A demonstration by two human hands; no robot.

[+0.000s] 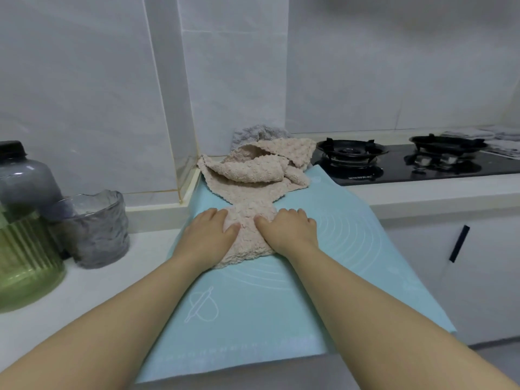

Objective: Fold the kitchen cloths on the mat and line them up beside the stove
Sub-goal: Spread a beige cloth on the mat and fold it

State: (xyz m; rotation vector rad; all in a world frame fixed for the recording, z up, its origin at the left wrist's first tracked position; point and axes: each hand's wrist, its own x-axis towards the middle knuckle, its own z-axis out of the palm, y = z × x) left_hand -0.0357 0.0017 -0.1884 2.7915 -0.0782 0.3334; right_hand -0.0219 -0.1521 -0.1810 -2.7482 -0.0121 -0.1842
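Folding step: you were pressing one beige cloth (249,235) flat, mid-mat (281,305).
Left hand (208,235): palm down on the cloth's left side, fingers straight, gripping nothing.
Right hand (291,229): likewise flat on its right side.
Pile (253,167): crumpled at the mat's far edge, beside the stove (408,161).
Next move: probably another fold, needing you to pinch an edge.
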